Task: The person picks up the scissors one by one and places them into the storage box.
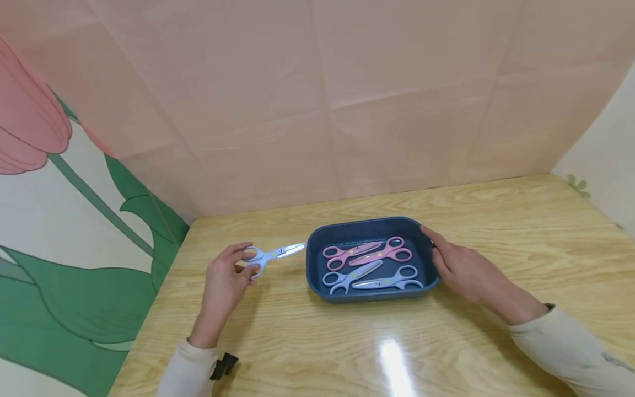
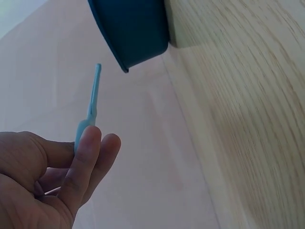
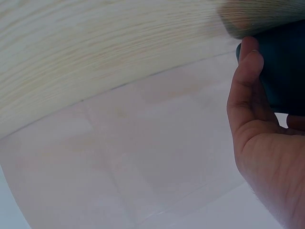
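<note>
My left hand [image 1: 225,281] pinches light-blue scissors [image 1: 278,253] by their finger loops. The blades point right, with the tips near the left rim of a dark blue plastic bin [image 1: 347,298]. Seen edge-on in the left wrist view, the scissors [image 2: 93,98] rise from between the thumb and fingers. Inside the bin lie two pink pairs of scissors [image 1: 389,253] towards the back and two blue pairs of scissors [image 1: 392,280] towards the front. At the bin's right end, my right hand [image 1: 466,273] grips the wall, fingers along the rim and outer side.
The bin stands on a light wood-grain table [image 1: 297,342]. Behind the table rises a pinkish wall covering [image 1: 317,110], and a tulip-patterned panel [image 1: 89,286] stands on the left. A small black clip [image 1: 224,366] sits by the left sleeve.
</note>
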The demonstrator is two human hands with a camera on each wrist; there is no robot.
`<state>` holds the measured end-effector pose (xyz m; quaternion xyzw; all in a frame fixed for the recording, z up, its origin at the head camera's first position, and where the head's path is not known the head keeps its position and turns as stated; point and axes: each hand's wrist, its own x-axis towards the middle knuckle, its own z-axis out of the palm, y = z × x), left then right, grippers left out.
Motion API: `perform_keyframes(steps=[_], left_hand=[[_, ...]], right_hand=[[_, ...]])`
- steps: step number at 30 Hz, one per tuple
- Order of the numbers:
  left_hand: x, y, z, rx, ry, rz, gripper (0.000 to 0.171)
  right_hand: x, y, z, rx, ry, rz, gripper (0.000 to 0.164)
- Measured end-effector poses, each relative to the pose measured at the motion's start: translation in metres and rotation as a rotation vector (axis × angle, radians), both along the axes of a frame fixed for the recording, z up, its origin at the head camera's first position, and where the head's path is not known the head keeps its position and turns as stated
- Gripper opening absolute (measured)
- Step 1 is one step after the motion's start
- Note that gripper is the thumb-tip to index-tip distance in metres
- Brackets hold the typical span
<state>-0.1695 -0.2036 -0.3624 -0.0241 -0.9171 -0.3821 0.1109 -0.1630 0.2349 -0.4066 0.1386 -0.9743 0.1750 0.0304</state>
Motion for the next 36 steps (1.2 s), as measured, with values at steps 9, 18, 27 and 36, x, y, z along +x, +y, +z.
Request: perform_keyframes(steps=[9,18,27,36], left_hand=[[0.0,0.005,0.005,0.017,-0.012,-0.015,0.036],[-0.003,0.019,0.001,-0.001,-0.004,-0.068,0.031],[-0.009,0.032,-0.001,-0.047,-0.002,-0.07,0.03],[-0.014,0.047,0.002,-0.039,0.006,-0.084,0.03]], right_hand=[[0.0,0.001,0.0,-0.002,-0.008,-0.003,0.053],[0.0,0.0,0.0,-0.015,0.003,0.005,0.052],[-0.001,0.0,-0.001,-0.017,0.02,0.009,0.051],[0.0,0.0,-0.001,-0.013,0.024,0.014,0.051]])
